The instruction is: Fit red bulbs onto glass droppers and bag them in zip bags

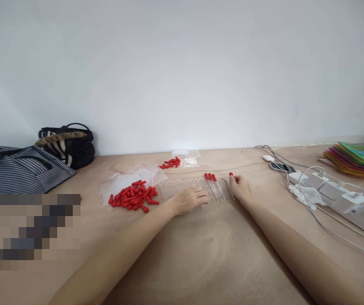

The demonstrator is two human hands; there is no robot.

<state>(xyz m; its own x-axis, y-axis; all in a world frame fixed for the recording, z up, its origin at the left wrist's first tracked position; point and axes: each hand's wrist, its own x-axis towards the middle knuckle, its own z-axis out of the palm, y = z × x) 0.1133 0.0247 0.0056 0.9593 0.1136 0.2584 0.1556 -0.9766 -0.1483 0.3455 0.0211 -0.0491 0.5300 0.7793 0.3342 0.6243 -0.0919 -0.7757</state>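
Observation:
A row of clear thin tubes (pixel 177 185) lies side by side on the wooden table. My left hand (pixel 190 200) rests over the near side of the row, palm down, fingers slightly apart, with no object visible in it. At the row's right end my right hand (pixel 239 188) is closed in a pinch, and a red rubber bulb (pixel 231 174) shows just above its fingertips. Several red bulbs (pixel 210 176) sit at the far ends of tubes between the hands. Left of the row is a heap of red bulbs (pixel 132 196) on a clear plastic bag (pixel 110 185).
Farther back lie a small group of red bulbs (pixel 170 162) and a clear bag (pixel 190 161) with tubes. Power strip, chargers (pixel 337 195) and cables are at right, near colored sheets (pixel 356 159). Striped bag (pixel 26 169) and black bag (pixel 76 146) stand left.

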